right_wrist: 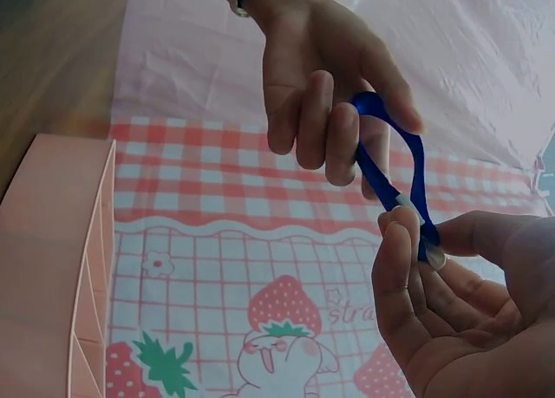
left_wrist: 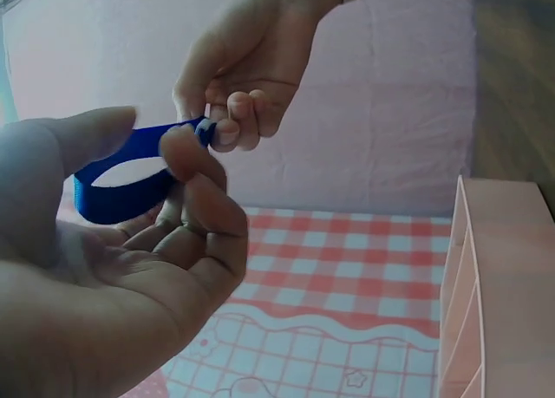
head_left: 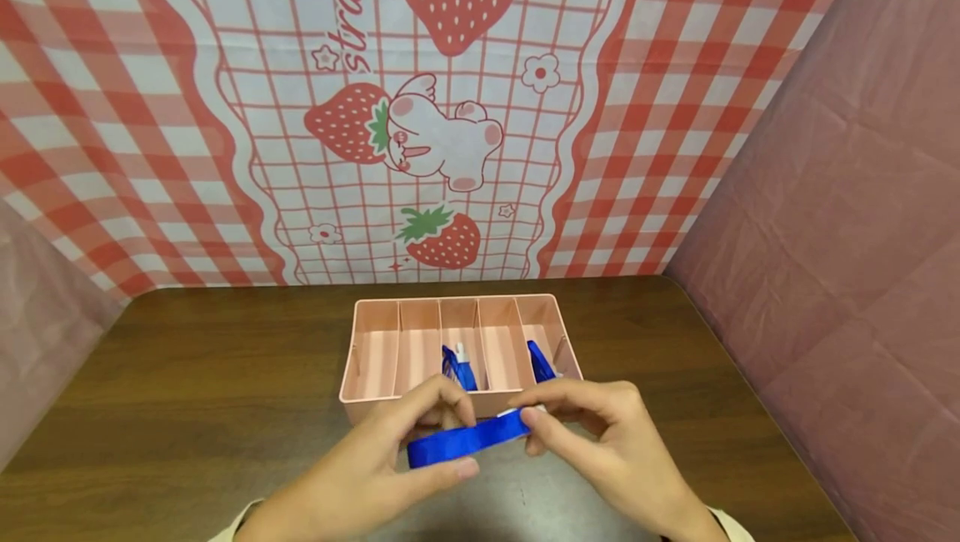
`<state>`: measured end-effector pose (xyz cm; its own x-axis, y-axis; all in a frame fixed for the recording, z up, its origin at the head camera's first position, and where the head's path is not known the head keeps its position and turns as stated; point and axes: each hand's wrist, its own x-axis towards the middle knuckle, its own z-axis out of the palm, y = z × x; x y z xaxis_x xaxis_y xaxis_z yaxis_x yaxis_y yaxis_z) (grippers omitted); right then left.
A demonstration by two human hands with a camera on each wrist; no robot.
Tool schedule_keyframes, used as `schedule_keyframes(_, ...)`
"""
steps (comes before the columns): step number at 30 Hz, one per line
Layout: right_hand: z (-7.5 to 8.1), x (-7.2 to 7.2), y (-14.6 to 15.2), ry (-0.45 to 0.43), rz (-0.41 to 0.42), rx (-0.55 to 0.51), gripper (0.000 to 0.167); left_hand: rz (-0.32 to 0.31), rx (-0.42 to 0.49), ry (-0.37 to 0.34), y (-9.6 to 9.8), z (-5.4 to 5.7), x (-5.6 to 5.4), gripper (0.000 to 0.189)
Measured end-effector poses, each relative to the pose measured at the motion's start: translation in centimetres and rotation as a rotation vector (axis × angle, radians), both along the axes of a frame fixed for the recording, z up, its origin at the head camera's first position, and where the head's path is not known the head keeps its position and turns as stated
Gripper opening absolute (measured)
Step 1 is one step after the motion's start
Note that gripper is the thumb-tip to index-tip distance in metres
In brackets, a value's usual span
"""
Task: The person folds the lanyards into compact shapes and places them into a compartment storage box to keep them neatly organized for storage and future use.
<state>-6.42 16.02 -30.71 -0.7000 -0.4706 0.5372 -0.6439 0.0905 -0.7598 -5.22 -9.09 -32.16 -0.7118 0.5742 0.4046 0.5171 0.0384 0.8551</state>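
A flat blue ribbon strap [head_left: 467, 439] with a small whitish piece at one end spans the gap between both hands, bowed into a narrow loop. My left hand [head_left: 375, 459] holds the loop's left end, its thumb along the near side and its fingers bent at the far side. The right hand [head_left: 607, 434] pinches the other end between thumb and fingertips, partly covering the whitish piece [right_wrist: 409, 209]. Just beyond the hands stands a pink divided tray [head_left: 371, 398]. Blue straps lie in its middle compartment [head_left: 459, 371] and its rightmost compartment [head_left: 540, 363].
The tray rests on a dark wooden table [head_left: 225, 375]. Behind the table hangs a red-and-white checked strawberry cloth [head_left: 247, 133]. Plain pinkish cloth [head_left: 840, 192] hangs along the right side, with similar cloth at the left.
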Motion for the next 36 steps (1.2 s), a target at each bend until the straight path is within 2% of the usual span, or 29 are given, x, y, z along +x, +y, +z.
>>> schedule_keyframes(3,0.0,0.0,0.1,0.015,-0.008,-0.013,0.027,0.028,0.032,0.011,-0.2,0.2,-0.1,0.023)
schedule_keyframes(10,0.2,-0.1,0.5,0.019,-0.029,-0.026,0.026,0.043,0.061,0.068,-0.7,0.3,-0.2,0.018)
schedule_keyframes(15,0.3,-0.1,0.6,0.019,-0.030,-0.028,0.027,0.055,0.075,0.059,-1.0,0.5,-0.2,0.020)
schedule_keyframes(21,0.4,-0.2,0.8,0.027,-0.040,-0.024,0.028,0.125,0.074,0.066,-1.2,0.9,-0.3,0.017)
schedule_keyframes(25,0.5,-0.3,0.9,0.025,-0.057,-0.012,0.029,0.138,0.090,0.073,-1.3,1.0,-0.3,0.014)
schedule_keyframes(29,0.5,-0.3,1.0,0.024,-0.056,-0.006,0.029,0.125,0.100,0.058,-1.4,1.2,-0.3,0.017)
schedule_keyframes(31,0.5,-0.4,1.1,0.026,-0.053,-0.005,0.030,0.098,0.111,0.060,-1.5,1.3,-0.4,0.020)
schedule_keyframes(33,0.5,-0.4,1.1,0.028,-0.046,-0.004,0.029,0.046,0.131,0.080,-1.7,1.3,-0.4,0.023)
schedule_keyframes(36,0.5,-0.5,1.1,0.017,-0.023,-0.006,0.029,-0.077,0.159,0.098,-2.2,1.4,-0.5,0.027)
